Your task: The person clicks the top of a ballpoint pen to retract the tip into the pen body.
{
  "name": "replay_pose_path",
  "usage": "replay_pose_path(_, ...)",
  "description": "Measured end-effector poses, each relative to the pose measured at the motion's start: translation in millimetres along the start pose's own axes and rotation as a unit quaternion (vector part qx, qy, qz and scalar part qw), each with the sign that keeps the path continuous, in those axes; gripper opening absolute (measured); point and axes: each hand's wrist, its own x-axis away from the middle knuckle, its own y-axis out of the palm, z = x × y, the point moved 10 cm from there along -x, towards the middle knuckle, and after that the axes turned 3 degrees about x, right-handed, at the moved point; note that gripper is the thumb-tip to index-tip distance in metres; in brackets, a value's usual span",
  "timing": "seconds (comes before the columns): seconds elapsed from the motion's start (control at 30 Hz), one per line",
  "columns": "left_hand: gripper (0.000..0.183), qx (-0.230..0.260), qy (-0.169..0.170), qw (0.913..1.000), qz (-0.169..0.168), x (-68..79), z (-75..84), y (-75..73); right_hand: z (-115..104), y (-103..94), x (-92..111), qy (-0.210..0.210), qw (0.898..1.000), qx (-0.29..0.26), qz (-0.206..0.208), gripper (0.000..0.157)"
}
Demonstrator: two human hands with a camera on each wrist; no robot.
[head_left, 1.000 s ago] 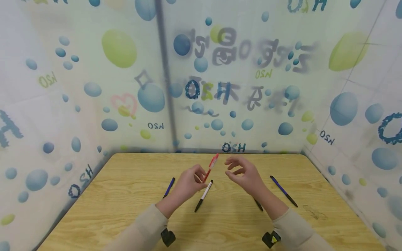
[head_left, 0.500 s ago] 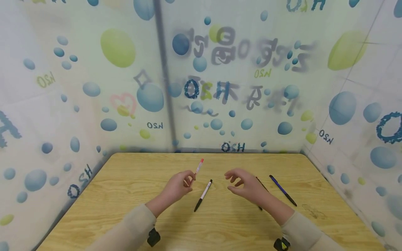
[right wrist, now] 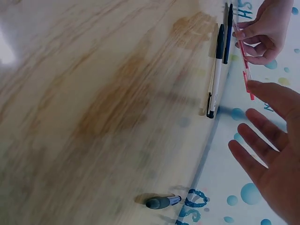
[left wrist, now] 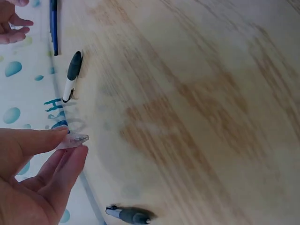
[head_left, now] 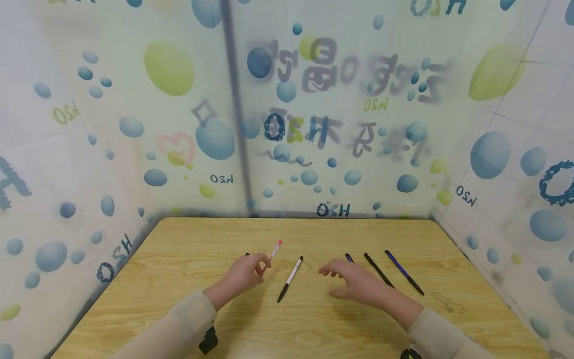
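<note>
In the head view my left hand pinches a red-tipped clear pen between thumb and fingers, held tilted above the table; the left wrist view shows only the near tip of this pen. My right hand hovers with fingers extended and holds nothing. Between both hands a white pen with black ends lies on the wood. A blue pen and a black pen are partly covered by the right hand. Behind the left hand only the dark end of another pen shows.
Farther right on the wooden table lies a blue pen, close to a dark smudge. Patterned curtain walls enclose the table's back and sides.
The left hand has carried the red pen left and down toward the near side. The right hand has dropped lower, and a blue pen's end behind it now shows.
</note>
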Motion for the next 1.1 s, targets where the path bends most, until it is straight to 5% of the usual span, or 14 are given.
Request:
replay_pose_path(0.2, 0.032, 0.046, -0.067, 0.9957, -0.045, -0.3, -16.6, 12.9, 0.0, 11.4, 2.5, -0.002, 0.999, 0.014, -0.053, 0.051)
replay_pose_path(0.57, 0.03, -0.02, -0.071, 0.9952, -0.064, -1.5, -23.4, 20.1, 0.4, 20.1, 6.8, 0.014, 0.997, 0.02, -0.08, 0.051)
replay_pose_path(1.1, 0.026, -0.054, -0.085, 0.9921, -0.074, -5.4, -28.1, 18.8, 2.4, 22.0, 7.0, 0.013, 0.996, 0.027, -0.084, 0.05)
